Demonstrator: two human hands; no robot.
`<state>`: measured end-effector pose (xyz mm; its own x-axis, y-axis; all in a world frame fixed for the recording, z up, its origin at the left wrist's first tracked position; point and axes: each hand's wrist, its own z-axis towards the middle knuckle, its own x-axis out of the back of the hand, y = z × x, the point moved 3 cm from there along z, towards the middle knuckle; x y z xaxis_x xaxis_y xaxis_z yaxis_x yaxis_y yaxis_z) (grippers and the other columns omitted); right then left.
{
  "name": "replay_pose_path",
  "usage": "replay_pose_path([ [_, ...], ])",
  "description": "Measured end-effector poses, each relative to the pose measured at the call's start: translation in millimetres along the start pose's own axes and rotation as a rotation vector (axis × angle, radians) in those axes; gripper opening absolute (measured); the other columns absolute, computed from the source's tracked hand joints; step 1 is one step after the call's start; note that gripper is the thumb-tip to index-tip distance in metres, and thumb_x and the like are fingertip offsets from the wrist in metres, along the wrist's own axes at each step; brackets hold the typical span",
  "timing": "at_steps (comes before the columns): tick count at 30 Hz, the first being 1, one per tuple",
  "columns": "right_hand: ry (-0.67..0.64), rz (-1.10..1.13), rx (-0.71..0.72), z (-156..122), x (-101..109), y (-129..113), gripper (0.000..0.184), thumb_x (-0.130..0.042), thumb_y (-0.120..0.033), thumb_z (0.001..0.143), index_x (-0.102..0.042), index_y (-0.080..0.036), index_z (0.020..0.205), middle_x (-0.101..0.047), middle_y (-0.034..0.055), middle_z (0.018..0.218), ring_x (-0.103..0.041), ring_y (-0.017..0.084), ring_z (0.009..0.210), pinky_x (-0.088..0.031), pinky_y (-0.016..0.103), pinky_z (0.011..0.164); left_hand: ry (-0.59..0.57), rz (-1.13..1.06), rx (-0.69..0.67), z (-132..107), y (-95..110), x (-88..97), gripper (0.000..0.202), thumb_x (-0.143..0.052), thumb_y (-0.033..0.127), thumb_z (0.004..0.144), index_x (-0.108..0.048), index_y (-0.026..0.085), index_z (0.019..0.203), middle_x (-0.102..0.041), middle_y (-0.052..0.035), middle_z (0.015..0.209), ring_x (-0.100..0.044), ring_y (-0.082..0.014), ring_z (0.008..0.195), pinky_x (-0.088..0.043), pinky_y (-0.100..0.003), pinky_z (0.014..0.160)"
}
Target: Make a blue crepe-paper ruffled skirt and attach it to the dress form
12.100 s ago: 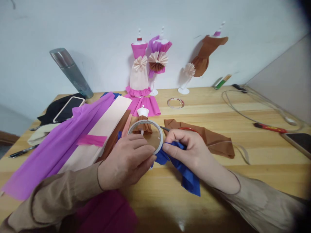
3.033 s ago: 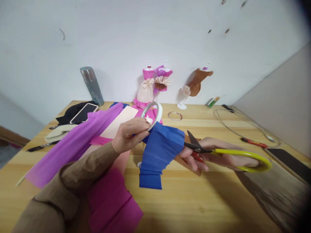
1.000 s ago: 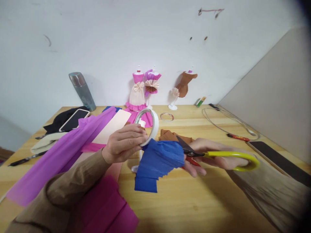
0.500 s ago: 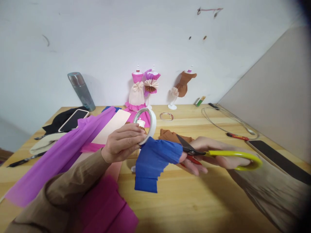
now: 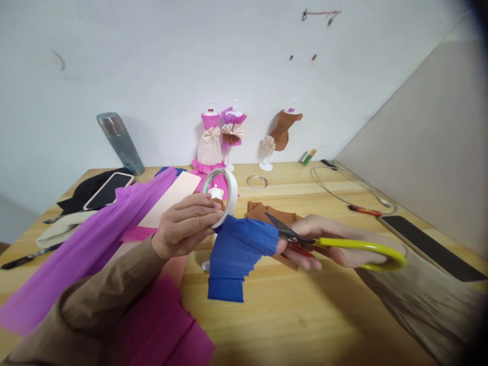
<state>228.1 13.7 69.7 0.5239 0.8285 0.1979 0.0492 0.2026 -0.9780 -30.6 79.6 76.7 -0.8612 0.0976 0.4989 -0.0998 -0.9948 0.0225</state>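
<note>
My left hand (image 5: 186, 223) is closed on a roll of white tape (image 5: 231, 195), held upright by its lower left side. Through the ring shows a small white mannequin (image 5: 216, 191) with brown on its body. My right hand (image 5: 335, 239) has scissors (image 5: 343, 245) with yellow and red handles hooked in it, their dark blades pointing left. Its fingertips pinch the right end of a pleated blue crepe paper piece (image 5: 238, 254). That paper hangs down just below the tape roll; I cannot tell whether they are joined. Folded brown crepe paper (image 5: 263, 209) lies behind it.
Purple crepe paper (image 5: 95, 249), pale pink sheets (image 5: 171, 195) and magenta paper (image 5: 168, 325) lie left. Dressed mannequins (image 5: 211, 137) stand by the wall near a bottle (image 5: 122, 145). Phones (image 5: 110, 190), a cable (image 5: 324, 188) and a red-handled tool (image 5: 364, 211) lie around.
The whole view has shifted slightly, so everything sits a little further left. Both hands keep their holds on the tape roll, scissors and blue paper, with hardly any movement.
</note>
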Motion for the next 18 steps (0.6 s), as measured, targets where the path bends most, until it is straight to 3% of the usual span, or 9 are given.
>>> replay_pose_path([
  [3, 0.084, 0.09, -0.092, 1, 0, 1, 0.067, -0.051, -0.066, 0.083, -0.057, -0.01, 0.121, -0.046, 0.0001, 0.073, -0.04, 0.009, 0.061, -0.036, 0.024, 0.055, -0.004, -0.006, -0.001, 0, 0, 0.6, 0.023, -0.06, 0.012, 0.083, -0.064, 0.009, 0.106, -0.073, -0.0152, 0.088, -0.069, -0.0243, 0.089, -0.057, -0.045, 0.085],
  [7, 0.111, 0.137, -0.105, 3, -2, -1, 0.067, -0.055, -0.066, 0.081, -0.059, -0.01, 0.118, -0.044, -0.0025, 0.067, -0.036, 0.006, 0.055, -0.032, 0.021, 0.05, -0.002, -0.013, -0.001, -1, -1, 0.7, 0.023, -0.06, 0.011, 0.083, -0.065, 0.008, 0.106, -0.073, -0.0152, 0.087, -0.069, -0.0243, 0.089, -0.057, -0.045, 0.085],
  [18, 0.163, 0.171, -0.255, -7, -1, -2, 0.052, -0.061, -0.052, 0.083, -0.064, -0.01, 0.114, -0.048, -0.0039, 0.059, -0.034, 0.003, 0.041, -0.025, 0.017, 0.036, -0.006, -0.017, 0.016, -2, -1, 0.1, 0.025, -0.06, 0.012, 0.083, -0.064, 0.01, 0.108, -0.073, -0.0148, 0.089, -0.069, -0.0248, 0.091, -0.057, -0.045, 0.086],
])
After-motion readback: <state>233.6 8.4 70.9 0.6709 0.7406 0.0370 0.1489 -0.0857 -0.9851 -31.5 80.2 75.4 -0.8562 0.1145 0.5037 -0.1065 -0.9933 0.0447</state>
